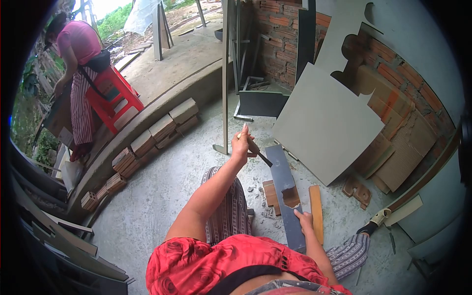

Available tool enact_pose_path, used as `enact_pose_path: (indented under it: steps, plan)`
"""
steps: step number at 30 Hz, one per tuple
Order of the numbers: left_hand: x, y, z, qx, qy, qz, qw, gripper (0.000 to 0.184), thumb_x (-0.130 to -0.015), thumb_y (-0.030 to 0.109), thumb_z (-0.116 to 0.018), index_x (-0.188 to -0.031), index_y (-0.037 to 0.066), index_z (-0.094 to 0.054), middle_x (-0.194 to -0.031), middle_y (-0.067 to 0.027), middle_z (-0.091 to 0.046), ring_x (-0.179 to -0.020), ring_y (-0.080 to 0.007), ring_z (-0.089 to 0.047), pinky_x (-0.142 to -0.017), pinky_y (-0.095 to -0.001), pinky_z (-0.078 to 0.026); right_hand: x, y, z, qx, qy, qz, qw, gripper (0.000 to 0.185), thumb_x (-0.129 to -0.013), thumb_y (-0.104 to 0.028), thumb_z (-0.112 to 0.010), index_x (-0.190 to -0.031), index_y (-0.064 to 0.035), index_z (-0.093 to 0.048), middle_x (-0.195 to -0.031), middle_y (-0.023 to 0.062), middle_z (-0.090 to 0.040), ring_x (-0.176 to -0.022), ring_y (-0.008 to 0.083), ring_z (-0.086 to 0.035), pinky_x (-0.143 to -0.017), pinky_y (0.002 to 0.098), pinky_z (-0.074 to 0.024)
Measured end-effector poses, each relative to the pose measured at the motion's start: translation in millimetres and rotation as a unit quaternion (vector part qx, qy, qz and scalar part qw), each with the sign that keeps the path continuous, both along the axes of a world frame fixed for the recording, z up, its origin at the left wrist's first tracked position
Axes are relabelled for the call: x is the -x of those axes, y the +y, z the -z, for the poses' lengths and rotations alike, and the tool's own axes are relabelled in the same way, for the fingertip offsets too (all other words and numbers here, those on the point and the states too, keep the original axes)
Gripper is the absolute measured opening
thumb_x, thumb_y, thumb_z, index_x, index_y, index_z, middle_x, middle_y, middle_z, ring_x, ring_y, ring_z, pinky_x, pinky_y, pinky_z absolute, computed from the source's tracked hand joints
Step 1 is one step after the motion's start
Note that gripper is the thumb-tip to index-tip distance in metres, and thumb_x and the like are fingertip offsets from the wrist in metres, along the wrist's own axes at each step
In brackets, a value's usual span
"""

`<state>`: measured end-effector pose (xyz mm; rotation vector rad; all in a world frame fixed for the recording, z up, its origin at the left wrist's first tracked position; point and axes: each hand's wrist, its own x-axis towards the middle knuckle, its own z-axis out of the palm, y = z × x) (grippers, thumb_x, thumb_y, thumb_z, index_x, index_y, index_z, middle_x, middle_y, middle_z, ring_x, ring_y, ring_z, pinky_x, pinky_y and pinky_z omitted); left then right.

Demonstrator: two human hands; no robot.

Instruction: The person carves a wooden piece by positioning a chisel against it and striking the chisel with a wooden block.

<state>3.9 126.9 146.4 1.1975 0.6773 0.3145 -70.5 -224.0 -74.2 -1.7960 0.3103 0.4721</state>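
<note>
My left hand is raised over the work, its fingers wrapped round the brownish handle of a tool. The tool's dark, narrow metal end points down toward a long dark grey board. A jagged hole is broken through the board's middle. Just below that hole, my right hand grips the board's right edge. Under the board lies a brown wooden piece, and a yellowish wood strip rests along its right side. Grey chips are scattered on the floor beside it.
A large pale panel leans at the right near cardboard. Bricks line the low curved ledge on the left. An upright post stands ahead. Outside, another person sits on a red stool.
</note>
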Motion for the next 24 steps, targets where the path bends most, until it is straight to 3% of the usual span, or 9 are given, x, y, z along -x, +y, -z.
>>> enact_pose_path:
  steps: [3,13,17,20,22,24]
  plan:
    - [0.6,1.0,1.0,0.010,0.002,-0.006,1.000,0.051,-0.080,0.060,-0.054,-0.094,0.011,-0.048,-0.088,-0.0044,-0.055,-0.082,-0.0211,-0.056,-0.053,-0.0482,-0.053,-2.5,-8.2,9.5,0.062,-0.007,-0.015,0.998,0.039,-0.070,-0.027,-0.076,-0.053,-0.0067,-0.047,-0.053,0.0004,-0.048,-0.047,0.0099,-0.040,-0.043,0.0314,-0.0316]
    - [1.3,-1.9,-0.3,0.024,-0.002,0.000,1.000,0.053,-0.079,0.061,-0.055,-0.094,0.011,-0.047,-0.087,-0.0050,-0.055,-0.081,-0.0209,-0.055,-0.052,-0.0498,-0.052,7.3,-20.4,30.9,0.081,0.034,-0.004,0.996,0.038,-0.071,-0.030,-0.075,-0.057,-0.0052,-0.050,-0.056,0.0031,-0.050,-0.048,0.0131,-0.043,-0.046,0.0333,-0.0356]
    - [-2.5,-1.6,5.8,0.015,-0.010,0.001,1.000,0.054,-0.079,0.061,-0.055,-0.095,0.010,-0.047,-0.086,-0.0051,-0.054,-0.080,-0.0205,-0.055,-0.050,-0.0488,-0.052,5.4,-25.4,33.7,0.080,0.079,-0.035,0.993,0.037,-0.072,-0.033,-0.074,-0.069,-0.0007,-0.056,-0.067,0.0085,-0.058,-0.058,0.0172,-0.053,-0.054,0.0348,-0.0419]
    - [-5.3,-4.7,13.2,0.000,-0.004,-0.002,1.000,0.050,-0.082,0.058,-0.053,-0.095,0.010,-0.049,-0.088,-0.0063,-0.055,-0.086,-0.0216,-0.054,-0.060,-0.0516,-0.052,6.9,-21.9,37.5,0.105,0.115,-0.049,0.987,0.041,-0.072,-0.033,-0.073,-0.081,0.0037,-0.059,-0.078,0.0140,-0.062,-0.069,0.0224,-0.059,-0.063,0.0370,-0.0455]
    - [-6.8,-5.1,16.7,-0.019,-0.016,0.011,1.000,0.050,-0.082,0.058,-0.054,-0.093,0.009,-0.050,-0.085,-0.0057,-0.057,-0.083,-0.0188,-0.055,-0.065,-0.0448,-0.049,12.4,-19.6,46.6,0.120,0.118,-0.060,0.984,0.045,-0.072,-0.033,-0.073,-0.089,0.0061,-0.059,-0.085,0.0172,-0.063,-0.076,0.0256,-0.061,-0.068,0.0382,-0.0472]
    - [-2.2,-14.8,1.1,-0.002,0.009,0.002,1.000,0.054,-0.081,0.059,-0.055,-0.094,0.006,-0.051,-0.082,-0.0069,-0.058,-0.078,-0.0166,-0.056,-0.069,-0.0342,-0.044,13.4,-17.6,58.8,0.229,0.054,-0.108,0.966,0.054,-0.071,-0.030,-0.073,-0.104,0.0094,-0.055,-0.100,0.0231,-0.061,-0.090,0.0310,-0.061,-0.077,0.0387,-0.0476]
